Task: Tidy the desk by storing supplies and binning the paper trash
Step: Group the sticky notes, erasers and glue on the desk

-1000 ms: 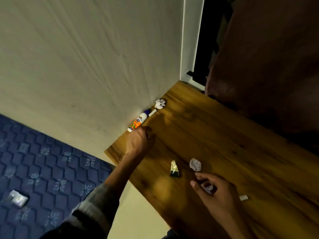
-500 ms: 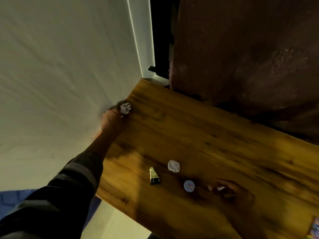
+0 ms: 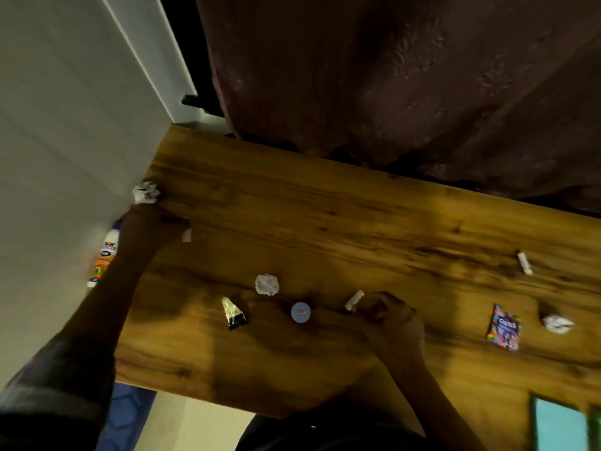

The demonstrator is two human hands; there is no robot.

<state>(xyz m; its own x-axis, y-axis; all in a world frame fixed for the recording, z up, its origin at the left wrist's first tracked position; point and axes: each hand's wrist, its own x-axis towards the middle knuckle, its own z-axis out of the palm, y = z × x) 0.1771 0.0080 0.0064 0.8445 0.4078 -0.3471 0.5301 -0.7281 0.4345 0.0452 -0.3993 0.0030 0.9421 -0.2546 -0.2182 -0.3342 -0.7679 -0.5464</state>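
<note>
On the wooden desk [image 3: 325, 216] my left hand [image 3: 153, 222] is curled against the wall, over the top end of an orange-and-white glue bottle [image 3: 104, 257]. Whether it grips the bottle is unclear. A crumpled paper ball [image 3: 146, 192] lies just beyond its knuckles. My right hand [image 3: 390, 317] is near the front edge, its fingers pinched on a small white paper roll [image 3: 354, 301]. Between my hands lie another paper ball [image 3: 266, 284], a small black-and-silver tube [image 3: 233, 312] and a round blue lid [image 3: 300, 312].
Further right lie a second white roll [image 3: 524, 263], a colourful packet [image 3: 504, 327] and a third paper ball [image 3: 556, 323]. A teal box [image 3: 559, 424] shows at the bottom right. A dark red curtain [image 3: 390, 76] hangs behind the desk; blue patterned flooring [image 3: 126, 415] lies below its left end.
My view has swung right, revealing more of the desk. My left hand reached up along the wall over the glue bottle. My right hand left the round lid and closed on the white roll.
</note>
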